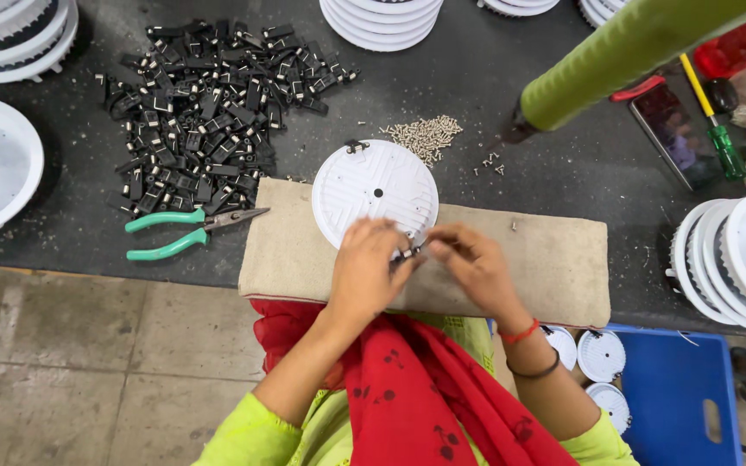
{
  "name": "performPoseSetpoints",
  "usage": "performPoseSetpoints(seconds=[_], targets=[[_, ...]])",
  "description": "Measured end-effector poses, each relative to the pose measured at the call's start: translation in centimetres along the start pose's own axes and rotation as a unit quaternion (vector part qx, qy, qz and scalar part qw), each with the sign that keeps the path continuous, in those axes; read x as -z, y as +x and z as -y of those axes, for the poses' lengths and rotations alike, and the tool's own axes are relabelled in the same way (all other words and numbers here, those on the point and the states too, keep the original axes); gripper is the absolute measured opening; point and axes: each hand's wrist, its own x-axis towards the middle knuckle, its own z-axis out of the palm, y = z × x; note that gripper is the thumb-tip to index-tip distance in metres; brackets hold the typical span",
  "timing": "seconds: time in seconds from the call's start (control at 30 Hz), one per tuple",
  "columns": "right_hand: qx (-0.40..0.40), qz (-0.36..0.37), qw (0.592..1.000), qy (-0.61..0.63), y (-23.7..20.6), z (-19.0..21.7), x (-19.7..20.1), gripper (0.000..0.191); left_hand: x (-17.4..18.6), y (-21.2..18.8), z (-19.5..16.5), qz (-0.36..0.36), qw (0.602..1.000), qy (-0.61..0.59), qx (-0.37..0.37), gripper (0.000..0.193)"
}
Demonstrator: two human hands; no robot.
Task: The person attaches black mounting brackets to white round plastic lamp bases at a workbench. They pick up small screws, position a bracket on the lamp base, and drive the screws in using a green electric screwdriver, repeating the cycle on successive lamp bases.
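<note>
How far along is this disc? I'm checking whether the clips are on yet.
Done: one small black clip sits on the far rim of the white disc. In hand: the left hand and right hand pinch another small dark part at the near rim. Left: a pile of black clips and screws remains.

Both forearms are bare from the elbow down. Short lime-green sleeves end at the elbows, and a red scarf with small dark cherry-like prints drapes down the middle of the chest between the arms. Just behind the right hand [475, 269], the wrist carries a red thread band, and further up the forearm a thin dark bangle (plain, unmarked). The left hand [366, 266] wears nothing.
</note>
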Motion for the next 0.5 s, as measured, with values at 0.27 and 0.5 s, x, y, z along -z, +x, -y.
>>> performPoseSetpoints(seconds=[0.27, 0.5], targets=[[-0.054, 0.100, 0.984, 0.139, -1.5, 1.3, -1.0, 0.017, 0.7, -1.4, -1.4, 0.063, 0.987, -0.060, 0.132, 0.022], [0.107, -0.050, 0.984, -0.130, -2.6, 2.3, -3.0, 0.020, 0.3, -2.0, -1.6, 0.057, 0.988, -0.034, 0.137, 0.018]])
